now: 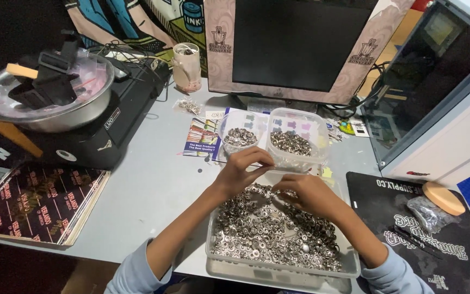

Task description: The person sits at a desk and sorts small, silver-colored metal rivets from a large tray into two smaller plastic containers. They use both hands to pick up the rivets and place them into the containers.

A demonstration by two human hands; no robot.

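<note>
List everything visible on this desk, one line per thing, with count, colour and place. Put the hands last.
tray of small metal rings: one, clear plastic, silver contents, front centre
square tub: one, clear, holds metal pieces, behind the tray
round cup: one, clear, holds metal pieces, left of the tub
monitor: one, dark screen, patterned pale frame, back centre
metal bowl: one, silver, back left on a black device
booklets: a stack, dark with red print, front left
black mat: one, white lettering, front right
wooden disc: one, tan, on the mat
left hand: one, fingertips pinched together above the tray
right hand: one, over the rings, fingertips meeting the left
</note>
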